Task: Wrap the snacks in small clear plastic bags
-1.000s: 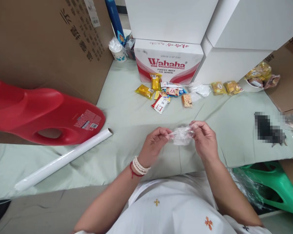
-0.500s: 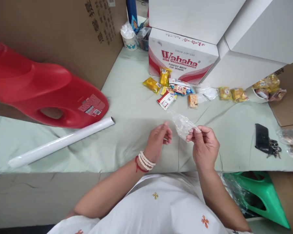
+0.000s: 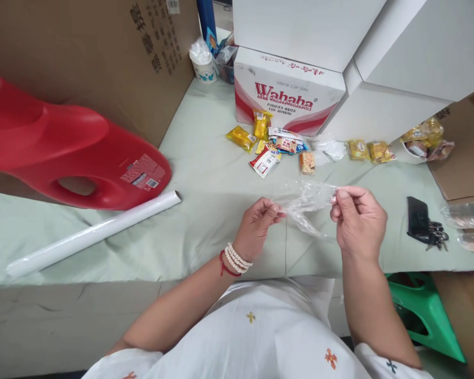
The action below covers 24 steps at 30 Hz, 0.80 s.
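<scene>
A clear, crinkled plastic bag (image 3: 302, 202) stretches between my two hands above the cloth-covered table (image 3: 205, 231). My left hand (image 3: 258, 221), with white beads and a red cord at the wrist, pinches one end of it. The other end is gripped between the thumb and fingers of my right hand (image 3: 357, 218). Beyond the bag lie several wrapped snacks, among them a red and white packet (image 3: 264, 161), a yellow packet (image 3: 242, 138) and a small crumbly-looking block (image 3: 307, 162).
A big red jug (image 3: 102, 139) and a white tube (image 3: 98, 231) lie at left. A Wahaha carton (image 3: 288, 100) stands at the back. Crumpled clear plastic (image 3: 329, 149) and a filled white bowl (image 3: 413, 154) are back right. Keys (image 3: 436, 236) lie by a black pouch (image 3: 420, 216).
My left hand has taken hold of the plastic bag, which only my right hand held before. My right hand has moved to the right, spreading the bag out.
</scene>
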{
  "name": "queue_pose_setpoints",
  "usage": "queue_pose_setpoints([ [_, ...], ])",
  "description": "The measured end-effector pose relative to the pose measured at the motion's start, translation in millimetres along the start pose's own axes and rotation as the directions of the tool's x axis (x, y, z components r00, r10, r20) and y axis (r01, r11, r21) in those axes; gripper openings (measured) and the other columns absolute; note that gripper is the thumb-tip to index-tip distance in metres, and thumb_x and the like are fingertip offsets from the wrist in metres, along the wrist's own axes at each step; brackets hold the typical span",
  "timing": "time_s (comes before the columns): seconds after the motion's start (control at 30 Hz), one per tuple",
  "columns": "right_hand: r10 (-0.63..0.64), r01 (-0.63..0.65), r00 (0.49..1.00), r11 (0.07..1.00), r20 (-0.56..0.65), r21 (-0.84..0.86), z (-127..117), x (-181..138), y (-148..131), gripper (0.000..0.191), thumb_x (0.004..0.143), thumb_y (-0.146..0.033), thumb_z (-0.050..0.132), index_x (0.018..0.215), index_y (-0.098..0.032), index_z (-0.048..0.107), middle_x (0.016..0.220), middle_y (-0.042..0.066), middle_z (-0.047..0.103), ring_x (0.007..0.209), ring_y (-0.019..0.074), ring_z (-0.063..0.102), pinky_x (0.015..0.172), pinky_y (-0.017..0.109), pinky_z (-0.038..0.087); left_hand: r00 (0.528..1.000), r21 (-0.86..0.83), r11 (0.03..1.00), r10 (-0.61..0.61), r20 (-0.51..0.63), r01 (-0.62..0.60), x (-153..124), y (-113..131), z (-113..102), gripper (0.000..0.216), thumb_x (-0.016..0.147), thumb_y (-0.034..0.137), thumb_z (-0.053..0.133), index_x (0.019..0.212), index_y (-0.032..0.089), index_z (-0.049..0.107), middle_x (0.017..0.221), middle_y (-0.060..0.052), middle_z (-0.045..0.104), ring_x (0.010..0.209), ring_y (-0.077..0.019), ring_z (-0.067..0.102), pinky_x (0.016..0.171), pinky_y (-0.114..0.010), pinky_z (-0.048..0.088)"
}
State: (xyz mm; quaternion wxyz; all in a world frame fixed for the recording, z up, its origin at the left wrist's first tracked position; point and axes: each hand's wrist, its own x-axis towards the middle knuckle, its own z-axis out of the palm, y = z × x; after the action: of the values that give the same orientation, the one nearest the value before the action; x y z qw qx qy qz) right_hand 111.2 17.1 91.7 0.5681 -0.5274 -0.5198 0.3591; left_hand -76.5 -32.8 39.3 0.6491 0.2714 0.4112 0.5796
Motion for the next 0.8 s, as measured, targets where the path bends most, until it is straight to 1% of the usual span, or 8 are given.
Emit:
queue_pose_setpoints([
  [0.1, -0.07, 0.071, 0.997, 0.994, 0.026, -0.084, -8.9, 9.6, -4.6, 0.03, 0.089, -0.041, 0.077, 0.112, -0.023, 0.069, 0.095, 0.002, 0.066, 0.073, 0.0133, 0.064, 0.065, 0.028, 0.055, 0.999, -0.063, 0.997, 0.033, -0.009, -0.034, 1.3, 0.8, -1.1, 0.037, 0.085, 0.052, 0.077, 0.084, 0.02, 0.058, 0.091, 0.002, 0.067, 0.085, -0.0123, 0.07, 0.088, -0.031, 0.057],
  [0.2, -0.229, 0.214, 0.973, 0.937, -0.024, -0.277, -12.0, -4.5, -15.9, 0.025, 0.094, -0.04, 0.07, 0.113, -0.024, 0.07, 0.108, 0.005, 0.064, 0.085, 0.0165, 0.064, 0.072, 0.032, 0.055, 0.991, 0.022, 0.992, 0.122, -0.059, -0.121, 1.0, 1.9, 2.6, 0.036, 0.085, 0.052, 0.077, 0.082, 0.02, 0.06, 0.087, 0.002, 0.068, 0.085, -0.0128, 0.068, 0.089, -0.032, 0.058],
  [0.27, -0.273, 0.277, 0.96, 0.88, 0.066, -0.386, -7.7, -20.0, -20.4, 0.02, 0.098, -0.04, 0.064, 0.103, -0.023, 0.073, 0.103, 0.006, 0.064, 0.085, 0.0179, 0.062, 0.07, 0.032, 0.052, 0.98, 0.115, 0.977, 0.189, -0.062, -0.181, -1.4, 0.8, 5.5, 0.032, 0.089, 0.05, 0.073, 0.084, 0.02, 0.063, 0.088, 0.0, 0.07, 0.088, -0.0144, 0.068, 0.09, -0.033, 0.058],
  [0.33, -0.208, 0.276, 0.958, 0.857, 0.198, -0.435, 2.0, -32.4, -17.5, 0.023, 0.097, -0.044, 0.065, 0.095, -0.023, 0.075, 0.096, 0.006, 0.064, 0.085, 0.0196, 0.06, 0.067, 0.032, 0.048, 0.969, 0.201, 0.953, 0.242, -0.045, -0.229, -5.3, -2.1, 8.2, 0.027, 0.093, 0.047, 0.069, 0.088, 0.02, 0.066, 0.09, -0.001, 0.072, 0.09, -0.0156, 0.069, 0.092, -0.033, 0.057],
  [0.43, -0.077, 0.187, 0.96, 0.892, 0.27, -0.411, 19.8, -38.9, -2.8, 0.021, 0.09, -0.044, 0.073, 0.093, -0.024, 0.076, 0.096, 0.006, 0.062, 0.083, 0.0193, 0.057, 0.064, 0.031, 0.045, 0.958, 0.277, 0.922, 0.286, -0.013, -0.271, -11.4, -7.7, 10.8, 0.022, 0.094, 0.043, 0.068, 0.092, 0.021, 0.069, 0.092, -0.002, 0.073, 0.091, -0.0165, 0.069, 0.091, -0.032, 0.056],
  [0.53, 0.019, 0.063, 0.957, 0.961, 0.289, -0.269, 29.2, -34.9, 9.4, 0.016, 0.091, -0.04, 0.072, 0.09, -0.025, 0.076, 0.094, 0.003, 0.06, 0.076, 0.016, 0.053, 0.064, 0.03, 0.042, 0.969, 0.221, 0.947, 0.245, -0.022, -0.235, -12.8, -9.2, 9.9, 0.025, 0.093, 0.046, 0.07, 0.089, 0.021, 0.068, 0.09, -0.001, 0.071, 0.091, -0.0172, 0.07, 0.091, -0.033, 0.056],
  [0.7, 0.167, -0.153, 0.934, 0.986, 0.316, -0.068, 16.4, -24.9, 6.6, 0.014, 0.088, -0.038, 0.075, 0.084, -0.024, 0.074, 0.087, 0.001, 0.062, 0.077, 0.0155, 0.052, 0.071, 0.03, 0.042, 0.979, -0.052, 0.994, 0.085, -0.184, -0.096, -1.1, 3.3, -3.8, 0.034, 0.086, 0.052, 0.075, 0.083, 0.021, 0.06, 0.086, 0.001, 0.069, 0.084, -0.0138, 0.069, 0.086, -0.031, 0.058],
  [0.8, 0.261, -0.287, 0.912, 0.957, 0.317, 0.038, 3.9, -22.0, -1.4, 0.017, 0.085, -0.039, 0.076, 0.08, -0.024, 0.071, 0.084, 0.0, 0.06, 0.076, 0.0154, 0.051, 0.068, 0.029, 0.042, 0.96, -0.142, 0.985, 0.051, -0.276, -0.093, 6.6, 13.4, -14.6, 0.037, 0.081, 0.051, 0.08, 0.083, 0.022, 0.057, 0.084, 0.003, 0.067, 0.08, -0.0124, 0.068, 0.081, -0.029, 0.059],
])
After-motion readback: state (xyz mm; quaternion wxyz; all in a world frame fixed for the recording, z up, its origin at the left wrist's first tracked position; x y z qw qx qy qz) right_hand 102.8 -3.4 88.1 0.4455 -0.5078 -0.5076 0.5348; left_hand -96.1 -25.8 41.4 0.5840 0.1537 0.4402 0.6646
